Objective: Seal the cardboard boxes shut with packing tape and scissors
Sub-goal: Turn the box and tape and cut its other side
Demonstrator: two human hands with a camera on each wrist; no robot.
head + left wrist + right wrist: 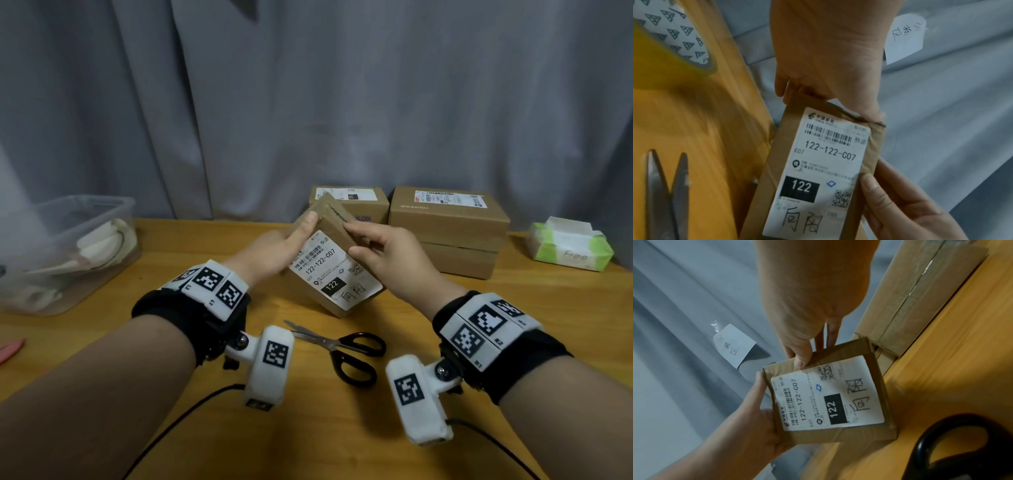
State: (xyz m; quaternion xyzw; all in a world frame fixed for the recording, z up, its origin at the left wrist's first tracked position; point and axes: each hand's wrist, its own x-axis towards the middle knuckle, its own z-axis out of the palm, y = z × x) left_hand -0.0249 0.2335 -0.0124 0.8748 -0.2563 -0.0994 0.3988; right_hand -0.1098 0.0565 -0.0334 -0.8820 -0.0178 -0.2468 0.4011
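Observation:
A small cardboard box (329,270) with a white shipping label marked 122 stands tilted on its lower edge on the wooden table (102,342). My left hand (274,253) grips its left side, thumb pressed on the top flap. My right hand (387,253) pinches the upper right edge of the box, thumb on the labelled face. Both wrist views show the same box (824,162) (828,399) between the hands. Black-handled scissors (346,349) lie slightly apart on the table just in front of the box. A roll of clear packing tape (674,40) shows only in the left wrist view.
Two stacked cardboard boxes (448,222) and another box (349,202) stand at the back by the grey curtain. A clear plastic bin (68,253) sits at the left, a tissue pack (572,246) at the right. Black cables trail off the near edge.

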